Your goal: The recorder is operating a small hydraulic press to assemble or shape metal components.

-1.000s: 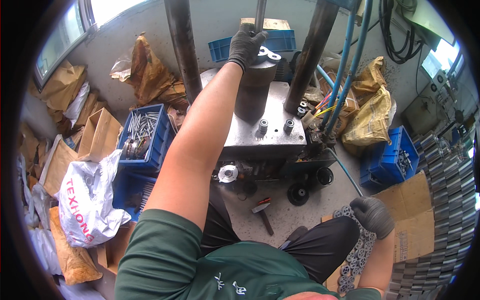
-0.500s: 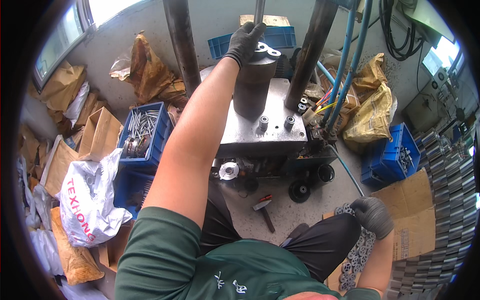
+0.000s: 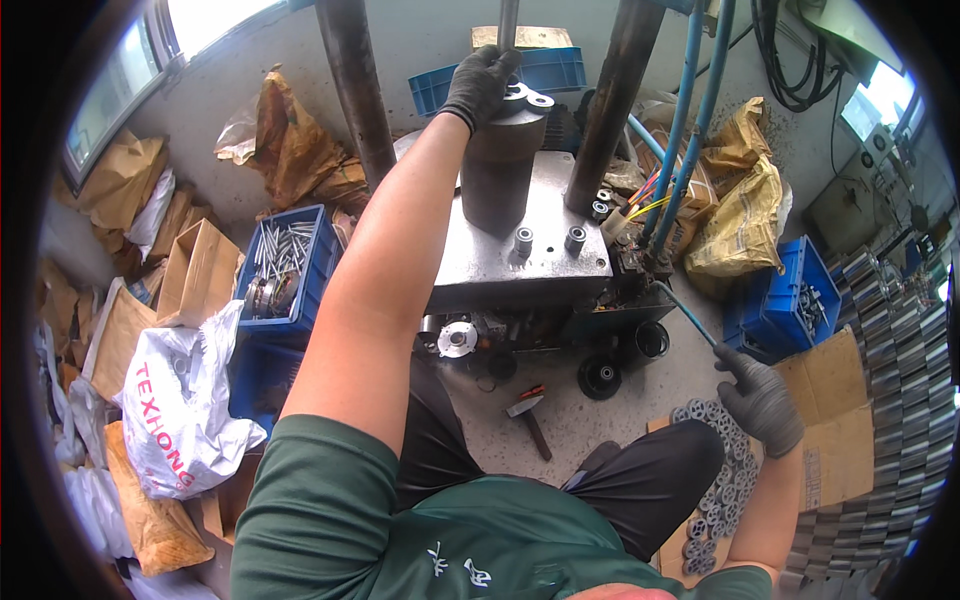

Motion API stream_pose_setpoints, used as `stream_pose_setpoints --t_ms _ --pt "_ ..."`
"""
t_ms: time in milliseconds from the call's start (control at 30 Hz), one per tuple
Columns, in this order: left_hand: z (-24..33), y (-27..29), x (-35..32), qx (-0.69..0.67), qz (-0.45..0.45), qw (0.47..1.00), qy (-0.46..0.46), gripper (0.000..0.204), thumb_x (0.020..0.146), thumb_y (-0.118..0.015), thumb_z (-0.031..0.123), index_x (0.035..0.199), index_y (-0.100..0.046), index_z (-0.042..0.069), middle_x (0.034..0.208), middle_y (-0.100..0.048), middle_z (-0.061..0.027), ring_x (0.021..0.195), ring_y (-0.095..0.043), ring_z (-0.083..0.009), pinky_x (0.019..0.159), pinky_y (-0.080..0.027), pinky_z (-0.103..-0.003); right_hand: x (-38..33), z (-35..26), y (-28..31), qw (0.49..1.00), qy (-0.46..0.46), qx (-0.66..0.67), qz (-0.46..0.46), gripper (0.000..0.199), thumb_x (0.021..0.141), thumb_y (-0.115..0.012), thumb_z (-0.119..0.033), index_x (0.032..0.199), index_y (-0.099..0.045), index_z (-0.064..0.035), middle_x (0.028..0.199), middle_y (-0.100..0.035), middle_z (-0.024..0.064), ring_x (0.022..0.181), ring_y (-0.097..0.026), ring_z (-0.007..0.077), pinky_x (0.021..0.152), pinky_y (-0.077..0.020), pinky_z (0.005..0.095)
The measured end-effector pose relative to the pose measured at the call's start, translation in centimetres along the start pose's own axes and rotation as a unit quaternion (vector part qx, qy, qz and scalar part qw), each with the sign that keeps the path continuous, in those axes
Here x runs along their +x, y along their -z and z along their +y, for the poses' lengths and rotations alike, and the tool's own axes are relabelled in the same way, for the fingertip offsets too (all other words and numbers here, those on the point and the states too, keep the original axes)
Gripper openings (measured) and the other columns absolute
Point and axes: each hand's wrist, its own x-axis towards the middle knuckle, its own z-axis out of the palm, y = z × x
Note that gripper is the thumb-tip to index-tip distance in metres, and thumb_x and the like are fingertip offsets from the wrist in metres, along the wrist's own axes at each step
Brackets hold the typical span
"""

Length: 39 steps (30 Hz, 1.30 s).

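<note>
Dark grey gloves cover both my hands. My left hand (image 3: 482, 82) is closed around the lower part of an upright steel rod (image 3: 508, 25), above a thick dark metal cylinder (image 3: 498, 180). Beside its fingers, flat silver metal pieces with holes (image 3: 540, 101) lie on the cylinder's top. The cylinder stands on a shiny steel block (image 3: 480, 262), and the glove hides the rod's lower end. My right hand (image 3: 762, 402) is open, thumb and fingers apart, its fingertips at the end of a thin blue lever (image 3: 688, 315). Under that hand, many round grey metal parts (image 3: 722, 495) cover a cardboard sheet.
Two dark posts (image 3: 615, 110) flank the cylinder. A hammer (image 3: 530, 420) lies on the floor near a black round part (image 3: 600, 377). Blue crates with metal parts (image 3: 290, 250) stand left, another blue crate (image 3: 790, 300) right. Stacked metal pieces (image 3: 880, 400) line the far right.
My right hand has risen from the round grey parts to the lever's end, and its fingers have spread. My left hand stays at the rod; the whole view has shifted slightly.
</note>
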Motion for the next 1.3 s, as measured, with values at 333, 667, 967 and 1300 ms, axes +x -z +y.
stream_pose_setpoints --t_ms 333,667,967,1300 --pt "0.4 0.0 -0.4 -0.024 -0.004 1.000 0.005 0.033 0.105 -0.068 0.035 0.115 -0.068 0.003 0.089 -0.071 -0.0070 0.084 -0.068 -0.0157 0.083 -0.057 -0.033 0.0 1.3 0.1 0.997 0.009 -0.032 -0.063 0.027 0.089 -0.067 -0.007 0.113 -0.075 0.0030 0.103 -0.076 0.0193 0.094 -0.075 0.0298 0.086 -0.0574 0.0374" --pt "0.7 0.1 -0.7 -0.012 -0.005 1.000 0.011 0.034 0.105 -0.068 0.036 0.116 -0.069 0.003 0.090 -0.072 -0.0068 0.084 -0.069 -0.0156 0.083 -0.057 -0.032 0.1 1.0 0.2 0.990 -0.001 -0.077 -0.118 0.024 0.091 -0.068 -0.007 0.112 -0.076 0.0012 0.103 -0.078 0.0174 0.095 -0.075 0.0278 0.086 -0.0586 0.0388" --pt "0.6 0.1 -0.5 -0.019 -0.008 1.000 0.017 0.034 0.105 -0.069 0.034 0.119 -0.068 0.003 0.092 -0.072 -0.0066 0.086 -0.070 -0.0152 0.083 -0.058 -0.031 0.0 1.2 -0.1 0.994 -0.008 -0.040 -0.105 0.024 0.089 -0.071 -0.013 0.109 -0.076 -0.0003 0.096 -0.076 0.0231 0.091 -0.075 0.0377 0.083 -0.0586 0.0416" --pt "0.1 0.1 -0.1 -0.023 -0.001 1.000 0.015 0.032 0.102 -0.073 0.034 0.112 -0.070 0.003 0.088 -0.070 -0.0046 0.082 -0.068 -0.0133 0.080 -0.058 -0.028 1.7 1.7 -0.2 0.994 -0.028 0.024 0.105 0.021 0.092 -0.070 -0.006 0.112 -0.074 0.0000 0.102 -0.075 0.0202 0.091 -0.075 0.0317 0.081 -0.0584 0.0394"
